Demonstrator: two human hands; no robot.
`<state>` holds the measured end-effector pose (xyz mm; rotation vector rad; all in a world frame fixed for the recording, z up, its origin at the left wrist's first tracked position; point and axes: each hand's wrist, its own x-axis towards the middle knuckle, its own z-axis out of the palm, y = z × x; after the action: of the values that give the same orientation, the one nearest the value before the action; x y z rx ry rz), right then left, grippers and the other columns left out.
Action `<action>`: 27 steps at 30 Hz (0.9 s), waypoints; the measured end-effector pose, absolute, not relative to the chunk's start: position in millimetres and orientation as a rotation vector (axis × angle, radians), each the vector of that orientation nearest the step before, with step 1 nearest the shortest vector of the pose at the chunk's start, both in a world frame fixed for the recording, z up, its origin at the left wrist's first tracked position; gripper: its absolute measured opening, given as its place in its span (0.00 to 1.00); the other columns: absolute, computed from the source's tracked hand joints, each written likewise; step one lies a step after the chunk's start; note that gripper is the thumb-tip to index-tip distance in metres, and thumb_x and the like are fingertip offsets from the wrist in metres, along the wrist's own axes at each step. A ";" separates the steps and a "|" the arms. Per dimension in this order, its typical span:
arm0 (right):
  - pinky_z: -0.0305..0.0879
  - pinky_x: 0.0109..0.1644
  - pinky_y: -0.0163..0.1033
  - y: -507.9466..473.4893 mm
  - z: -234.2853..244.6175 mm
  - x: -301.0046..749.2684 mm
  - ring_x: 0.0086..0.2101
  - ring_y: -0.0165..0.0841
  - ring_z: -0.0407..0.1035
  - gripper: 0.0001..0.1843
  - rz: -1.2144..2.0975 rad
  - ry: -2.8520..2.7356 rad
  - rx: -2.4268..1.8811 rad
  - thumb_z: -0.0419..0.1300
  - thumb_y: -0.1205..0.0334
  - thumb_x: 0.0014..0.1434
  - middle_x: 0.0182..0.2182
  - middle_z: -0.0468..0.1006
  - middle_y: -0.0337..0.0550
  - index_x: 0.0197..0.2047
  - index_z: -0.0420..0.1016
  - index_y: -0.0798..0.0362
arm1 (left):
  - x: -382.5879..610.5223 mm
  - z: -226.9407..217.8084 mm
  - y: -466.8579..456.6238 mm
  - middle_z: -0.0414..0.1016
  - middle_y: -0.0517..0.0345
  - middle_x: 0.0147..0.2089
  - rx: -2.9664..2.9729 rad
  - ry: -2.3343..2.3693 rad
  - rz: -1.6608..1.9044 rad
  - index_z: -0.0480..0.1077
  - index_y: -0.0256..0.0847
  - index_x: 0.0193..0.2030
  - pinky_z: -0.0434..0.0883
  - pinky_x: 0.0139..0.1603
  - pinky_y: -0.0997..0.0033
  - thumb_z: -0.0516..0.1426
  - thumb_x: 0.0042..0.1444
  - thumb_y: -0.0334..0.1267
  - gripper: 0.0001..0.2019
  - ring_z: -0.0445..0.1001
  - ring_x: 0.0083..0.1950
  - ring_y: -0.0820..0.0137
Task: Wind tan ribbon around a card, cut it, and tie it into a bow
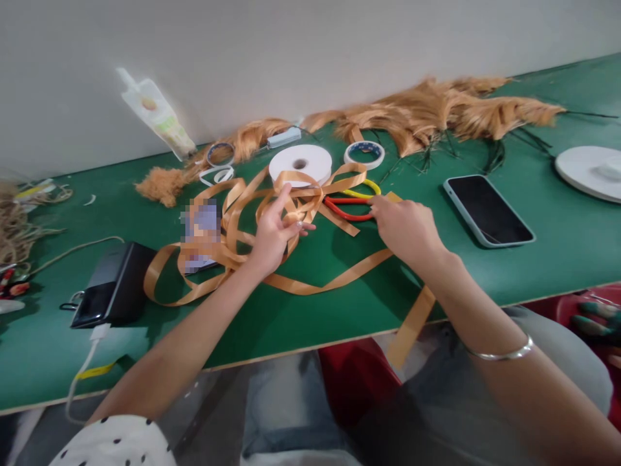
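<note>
My left hand [272, 238] is among loose loops of tan satin ribbon [233, 213], fingers partly bent around some of it. A ring shows on one finger. My right hand [410, 230] is closed at the handle end of the scissors [347, 210], which have one red and one yellow loop. Its fingertips cover the end of the red loop, while the blades are lost among the ribbon. Ribbon also shows above and below my right hand, one strip hanging over the table's front edge. Just behind the loops lies a white ribbon spool [301, 165].
On the green table [301, 323], a phone [489, 210] lies right and a black device [114, 285] with a white cable left. Tan fibre bundles [427, 113] line the wall. A tape roll [363, 155] lies behind the scissors; a white disc [592, 171] sits far right.
</note>
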<state>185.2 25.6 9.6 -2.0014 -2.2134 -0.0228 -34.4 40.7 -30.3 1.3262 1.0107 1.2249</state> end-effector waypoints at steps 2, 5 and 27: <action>0.54 0.29 0.36 27.2 8.2 186.9 0.27 0.36 0.70 0.15 -0.090 -2.031 -2.038 0.46 0.66 0.60 0.26 0.76 0.48 0.42 0.73 0.55 | -33.9 -30.2 40.8 0.45 0.50 0.71 1.316 1.011 1.227 0.55 0.50 0.64 0.73 0.32 0.76 0.59 0.46 0.28 0.38 0.77 0.33 0.77; 0.61 0.33 0.37 32.0 4.4 189.1 0.29 0.34 0.71 0.13 0.079 -1.736 -1.870 0.46 0.67 0.60 0.26 0.76 0.45 0.39 0.71 0.55 | -33.0 -30.1 41.1 0.46 0.50 0.70 1.305 1.005 1.219 0.56 0.50 0.64 0.73 0.32 0.76 0.60 0.45 0.29 0.38 0.77 0.34 0.76; 0.60 0.33 0.35 17.3 6.7 166.9 0.32 0.35 0.72 0.13 0.634 -2.212 -1.534 0.52 0.71 0.55 0.29 0.79 0.45 0.44 0.71 0.56 | -35.4 -29.7 38.0 0.74 0.52 0.53 1.660 1.126 1.110 0.72 0.46 0.52 0.74 0.39 0.63 0.58 0.51 0.32 0.20 0.78 0.32 0.68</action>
<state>166.9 17.3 6.7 -1.5340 -2.2122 0.6340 -35.4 38.0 -29.7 1.6603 1.1256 1.1105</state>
